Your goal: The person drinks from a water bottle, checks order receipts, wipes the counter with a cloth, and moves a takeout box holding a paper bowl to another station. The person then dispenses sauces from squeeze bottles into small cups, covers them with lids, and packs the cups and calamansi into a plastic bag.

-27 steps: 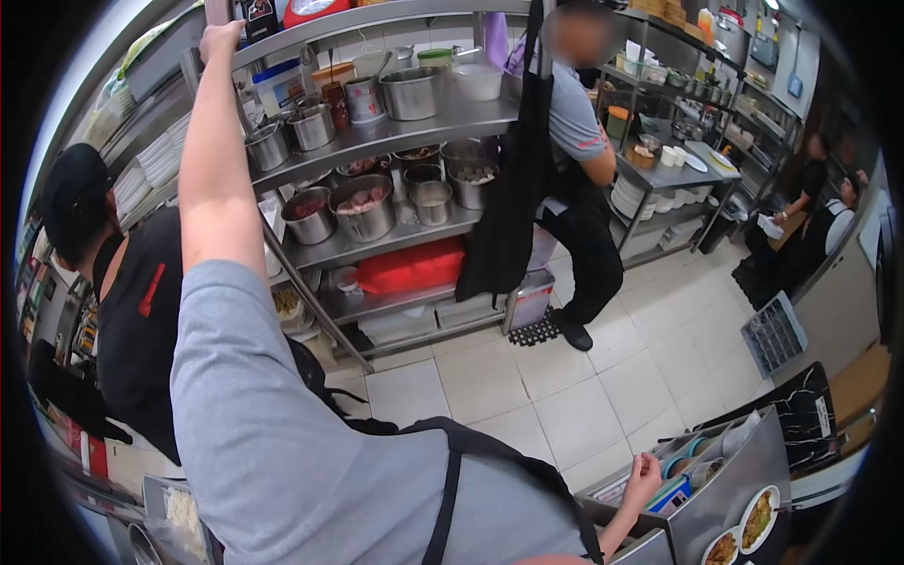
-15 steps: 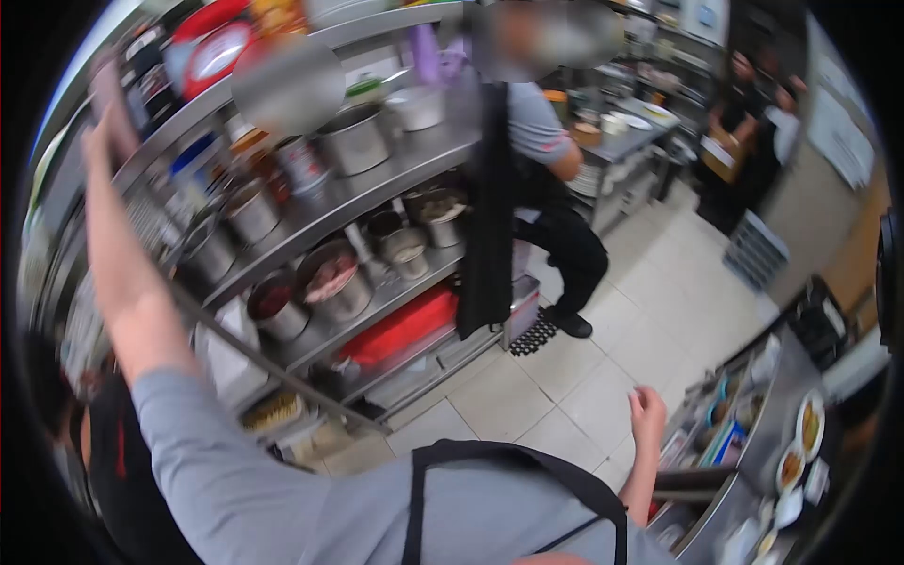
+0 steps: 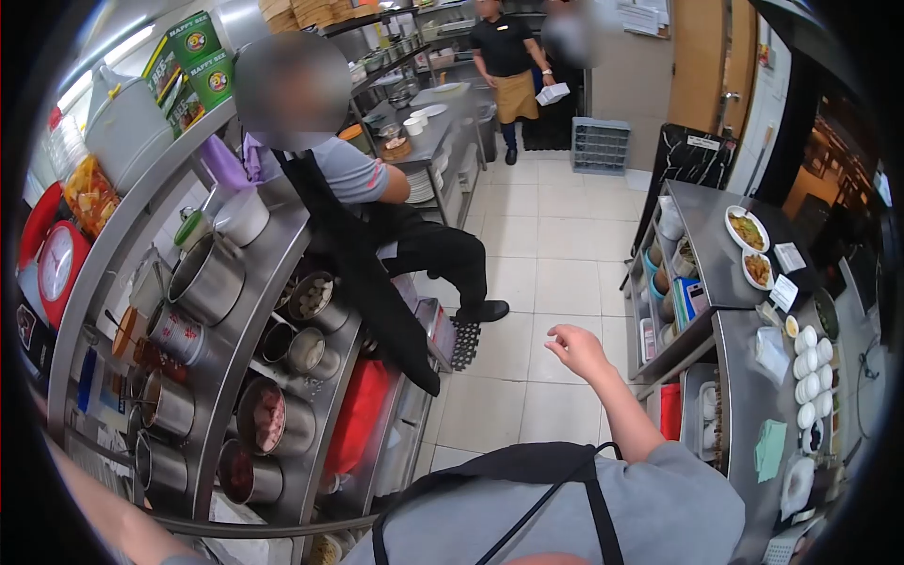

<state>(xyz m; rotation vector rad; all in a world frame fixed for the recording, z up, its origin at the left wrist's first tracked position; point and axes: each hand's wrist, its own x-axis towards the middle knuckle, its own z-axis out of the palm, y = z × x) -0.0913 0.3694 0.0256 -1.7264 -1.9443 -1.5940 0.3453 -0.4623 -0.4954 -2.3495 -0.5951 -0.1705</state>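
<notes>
My right hand [image 3: 576,350] is raised over the tiled floor [image 3: 540,273], its fingers loosely curled and apart, with nothing visible in it. At the lower left my left forearm stretches along the metal shelf rack [image 3: 212,414]; the left hand is out of sight beyond the dark image edge. Close to that forearm stand metal pots [image 3: 160,461] on the shelf. Lower on the rack, one pot holds pink meat [image 3: 270,419], and a red bundle [image 3: 358,414] lies beneath.
A seated person in a grey shirt [image 3: 348,169] is beside the rack, legs reaching into the aisle. Two people stand at the far end near a grey crate [image 3: 600,146]. At right, a metal counter [image 3: 702,235] bears two dishes of food [image 3: 746,231].
The view has swung to the right, showing more of the aisle and right counter. My left hand, earlier at the upper shelf's end, has left view. My right hand now appears nearer the centre.
</notes>
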